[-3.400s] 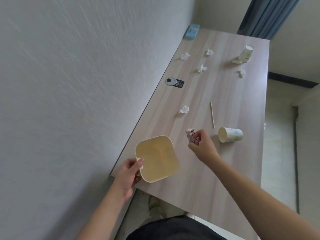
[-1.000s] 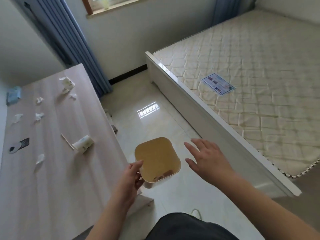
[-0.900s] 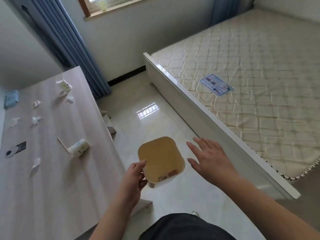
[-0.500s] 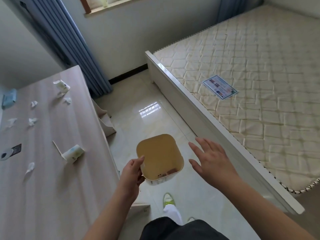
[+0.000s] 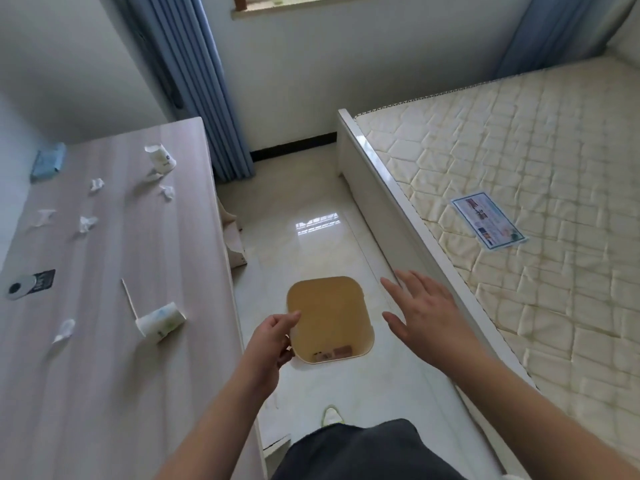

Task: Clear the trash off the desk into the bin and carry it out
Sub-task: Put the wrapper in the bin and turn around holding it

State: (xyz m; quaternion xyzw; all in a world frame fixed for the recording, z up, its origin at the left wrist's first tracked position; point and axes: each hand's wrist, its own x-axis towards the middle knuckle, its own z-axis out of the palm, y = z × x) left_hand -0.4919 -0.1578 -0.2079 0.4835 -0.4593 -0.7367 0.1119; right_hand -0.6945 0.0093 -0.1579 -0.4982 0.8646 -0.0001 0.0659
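My left hand (image 5: 273, 342) grips the near left rim of a cream square bin (image 5: 330, 317), held over the floor between desk and bed. A small scrap lies at the bin's bottom. My right hand (image 5: 424, 315) hovers open just right of the bin, fingers spread, touching nothing. On the wooden desk (image 5: 104, 341) to the left lie a tipped paper cup (image 5: 161, 322), a thin wooden stick (image 5: 127, 296), a second paper cup (image 5: 160, 158) at the far end and several crumpled paper scraps (image 5: 86, 223).
A bare quilted mattress (image 5: 519, 209) on a white bed frame fills the right side, with a leaflet (image 5: 489, 220) on it. Shiny tiled floor (image 5: 311, 233) runs between desk and bed. Blue curtains (image 5: 194, 81) hang at the back. A blue tissue pack (image 5: 48, 161) sits on the desk's far corner.
Since 3.4 s ago I have turned from the desk, the scrap has left my right hand and lies in the bin. In the last second the bin stays in my left hand.
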